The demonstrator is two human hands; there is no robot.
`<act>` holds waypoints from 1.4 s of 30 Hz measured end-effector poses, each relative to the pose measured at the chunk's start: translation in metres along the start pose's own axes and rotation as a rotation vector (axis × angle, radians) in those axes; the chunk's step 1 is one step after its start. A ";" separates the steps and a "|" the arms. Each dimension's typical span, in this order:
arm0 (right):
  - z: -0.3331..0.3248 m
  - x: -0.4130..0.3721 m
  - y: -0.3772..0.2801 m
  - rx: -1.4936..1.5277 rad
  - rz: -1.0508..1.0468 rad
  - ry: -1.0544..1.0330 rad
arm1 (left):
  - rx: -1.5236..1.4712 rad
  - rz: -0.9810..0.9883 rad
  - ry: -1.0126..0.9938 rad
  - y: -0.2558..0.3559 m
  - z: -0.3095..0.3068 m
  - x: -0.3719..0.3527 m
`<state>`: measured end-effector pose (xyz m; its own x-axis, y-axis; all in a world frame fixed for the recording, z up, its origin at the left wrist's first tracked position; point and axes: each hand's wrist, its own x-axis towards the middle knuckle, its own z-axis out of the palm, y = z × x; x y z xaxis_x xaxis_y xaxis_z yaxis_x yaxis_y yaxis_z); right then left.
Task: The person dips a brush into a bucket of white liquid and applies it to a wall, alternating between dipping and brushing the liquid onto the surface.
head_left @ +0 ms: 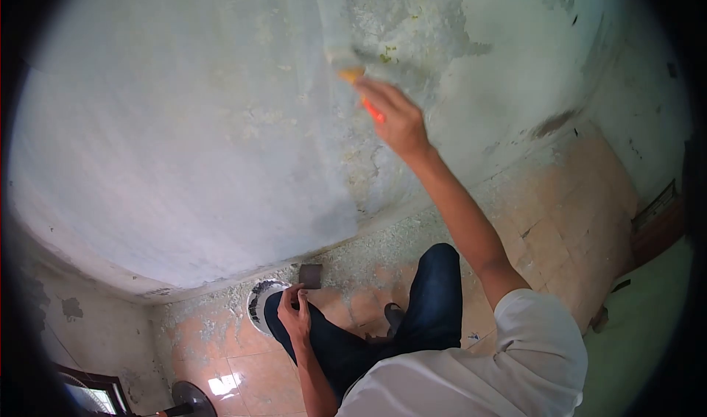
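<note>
My right hand [398,119] is closed around the orange handle of a paintbrush [350,72]. The pale bristles meet the wall [243,122] high up, where a whitish coated area borders a rough, flaking grey patch [405,30]. Hand and brush look slightly blurred. My left hand [295,317] lies over my bent left knee, fingers loosely curved and no object visible in them. Just past that knee stands a round white bucket [258,299] with dark marks inside, partly hidden by my leg. A dark brown square piece [311,276] is beside the bucket.
Peeled paint flakes [213,310] cover the tiled floor [250,376] along the wall base. A round black base [194,400] and part of a fan [92,395] show at the lower left. Dark wooden furniture [658,233] stands at the right edge.
</note>
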<state>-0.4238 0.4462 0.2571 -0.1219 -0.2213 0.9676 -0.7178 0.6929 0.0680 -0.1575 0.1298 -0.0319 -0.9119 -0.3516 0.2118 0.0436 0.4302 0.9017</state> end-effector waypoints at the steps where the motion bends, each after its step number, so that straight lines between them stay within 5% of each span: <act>1: 0.011 -0.025 0.000 0.051 0.051 -0.070 | 0.005 0.002 0.000 -0.001 0.000 0.001; 6: 0.042 -0.172 -0.014 0.109 0.172 -0.214 | 0.011 -0.011 -0.002 -0.001 -0.001 0.001; 7: 0.045 -0.191 -0.018 0.080 0.218 -0.383 | 0.011 -0.008 -0.010 -0.002 -0.001 -0.001; 8: 0.047 -0.196 -0.018 0.049 0.263 -0.551 | 0.010 -0.004 -0.019 -0.001 -0.002 -0.001; 12: 0.033 -0.122 -0.013 0.174 0.303 -0.567 | -0.008 -0.016 -0.026 0.008 -0.004 -0.003; 19: -0.009 0.022 -0.024 0.089 0.125 -0.123 | -0.008 0.001 0.011 0.008 -0.003 -0.003; 25: 0.032 -0.076 -0.017 -0.018 -0.003 -0.095 | 0.012 -0.039 -0.017 -0.006 -0.003 -0.002; 29: 0.033 -0.159 -0.035 0.111 0.153 -0.316 | 0.002 -0.035 -0.004 -0.003 -0.008 -0.003; 33: 0.023 -0.144 -0.025 0.282 0.360 -0.722 | -0.052 -0.025 0.020 -0.006 -0.006 -0.003; 35: 0.027 -0.101 -0.008 0.272 0.241 -0.473 | -0.056 -0.024 0.013 -0.005 -0.005 -0.004; 38: 0.007 -0.023 -0.015 0.271 0.238 -0.414 | -0.039 0.067 0.041 -0.007 -0.003 -0.002; 42: 0.003 -0.009 -0.038 0.067 0.012 -0.098 | -0.026 -0.032 0.018 0.000 -0.005 -0.003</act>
<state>-0.3973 0.4200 0.2450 -0.1948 -0.2820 0.9394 -0.7595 0.6495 0.0375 -0.1532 0.1266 -0.0311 -0.9053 -0.3802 0.1894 0.0256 0.3964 0.9177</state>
